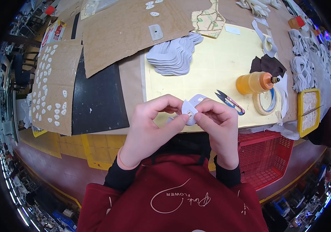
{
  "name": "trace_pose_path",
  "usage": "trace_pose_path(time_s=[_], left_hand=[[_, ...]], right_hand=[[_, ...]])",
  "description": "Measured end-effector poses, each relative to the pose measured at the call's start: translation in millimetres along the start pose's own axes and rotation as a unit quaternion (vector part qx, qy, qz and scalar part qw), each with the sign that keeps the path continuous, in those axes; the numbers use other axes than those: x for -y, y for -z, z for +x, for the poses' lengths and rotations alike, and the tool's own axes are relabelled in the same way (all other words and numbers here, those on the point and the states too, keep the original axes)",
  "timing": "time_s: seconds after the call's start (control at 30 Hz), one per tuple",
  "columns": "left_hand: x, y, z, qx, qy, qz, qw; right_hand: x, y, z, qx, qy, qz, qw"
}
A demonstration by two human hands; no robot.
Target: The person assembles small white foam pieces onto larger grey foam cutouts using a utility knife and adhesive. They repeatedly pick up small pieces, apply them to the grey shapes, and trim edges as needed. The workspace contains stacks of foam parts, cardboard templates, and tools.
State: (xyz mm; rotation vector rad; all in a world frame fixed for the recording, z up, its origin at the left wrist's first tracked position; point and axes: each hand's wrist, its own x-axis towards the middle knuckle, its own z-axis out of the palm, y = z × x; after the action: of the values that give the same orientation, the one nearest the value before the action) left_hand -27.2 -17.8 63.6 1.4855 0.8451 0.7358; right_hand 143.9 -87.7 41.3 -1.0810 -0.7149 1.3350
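Note:
Close in front of me, at the table's near edge, my left hand point(158, 123) and my right hand point(218, 123) meet with fingers pinched. Between them is a small white rounded-triangular patch point(189, 108) with small openings in it, held from both sides. A larger light-grey cut piece point(201, 97) with a hole shows behind the patch, partly covered by my fingers. Whether the two are joined cannot be made out. Right of my right hand lie thread snips point(231, 103). Farther off, a stack of matching grey cut pieces point(173, 54) rests on the yellow sheet point(212, 73).
An orange squeeze bottle point(252, 83) lies beside a tape roll point(265, 102). Cardboard point(55, 89) bearing several white patches is at left, next to a black board point(97, 96). A red crate point(264, 156) stands below the table's right edge, a yellow tray point(300, 123) beyond.

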Motion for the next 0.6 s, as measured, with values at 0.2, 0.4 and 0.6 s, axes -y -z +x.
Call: trace_pose_path(time_s=[0.2,0.4,0.6], left_hand=[[6,-2,-1,-0.015,0.013,-0.006,1.000],[7,-5,-2,-0.063,0.059,-0.063,0.994],[7,0,-3,-0.044,0.140,-0.183,0.972]], right_hand=[[-3,-4,-1,-0.025,0.011,-0.050,0.998],[-9,-12,1,-0.063,0.057,-0.120,0.989],[-5,-7,0,-0.025,-0.008,-0.011,1.000]])
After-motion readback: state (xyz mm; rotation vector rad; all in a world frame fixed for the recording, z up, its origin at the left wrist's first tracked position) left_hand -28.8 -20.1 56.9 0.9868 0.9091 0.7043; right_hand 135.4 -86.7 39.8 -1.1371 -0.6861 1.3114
